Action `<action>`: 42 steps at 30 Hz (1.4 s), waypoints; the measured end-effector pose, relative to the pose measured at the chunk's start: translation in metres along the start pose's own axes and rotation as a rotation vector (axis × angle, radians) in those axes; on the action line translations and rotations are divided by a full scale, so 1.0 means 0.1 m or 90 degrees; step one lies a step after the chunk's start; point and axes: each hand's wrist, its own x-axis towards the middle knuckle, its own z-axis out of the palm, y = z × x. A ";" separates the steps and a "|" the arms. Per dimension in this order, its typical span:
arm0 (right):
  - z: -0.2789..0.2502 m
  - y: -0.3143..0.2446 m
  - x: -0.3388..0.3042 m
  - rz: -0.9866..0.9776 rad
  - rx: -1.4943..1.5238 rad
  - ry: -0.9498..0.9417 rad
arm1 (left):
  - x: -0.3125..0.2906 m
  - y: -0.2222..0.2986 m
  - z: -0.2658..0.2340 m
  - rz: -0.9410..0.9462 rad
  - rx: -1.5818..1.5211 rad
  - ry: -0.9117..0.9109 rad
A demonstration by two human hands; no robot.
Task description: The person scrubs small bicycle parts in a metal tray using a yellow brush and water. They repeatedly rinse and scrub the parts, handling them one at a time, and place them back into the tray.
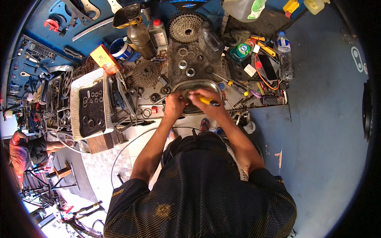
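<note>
Looks midway: the right hand [213, 96] wraps its fingers round a yellow-handled tool [206, 100]; the left hand [175, 105] pinches something small (indistinct) at the tray [218, 86].

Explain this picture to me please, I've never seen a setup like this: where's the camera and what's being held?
There's no machine: these are a person's own bare hands. The picture comes from a wide fisheye camera on the person's head, looking down, so straight edges bend. The right hand grips a yellow-handled tool; the left hand is close by, at a metal tray, though what it holds is unclear. The bench carries a sprocket cassette and several bottles. To the left sits a white basket with small rings.
</note>
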 end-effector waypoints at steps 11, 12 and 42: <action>-0.08 0.26 0.00 -0.014 -0.161 0.112 | 0.01 -0.09 -0.01 -0.035 -0.086 -0.018; -0.13 0.32 -0.03 -0.016 -0.144 0.137 | 0.00 -0.09 -0.01 -0.040 -0.087 -0.022; -0.43 0.60 -0.36 0.068 -0.143 0.136 | -0.02 0.23 -1.71 -0.022 0.150 0.057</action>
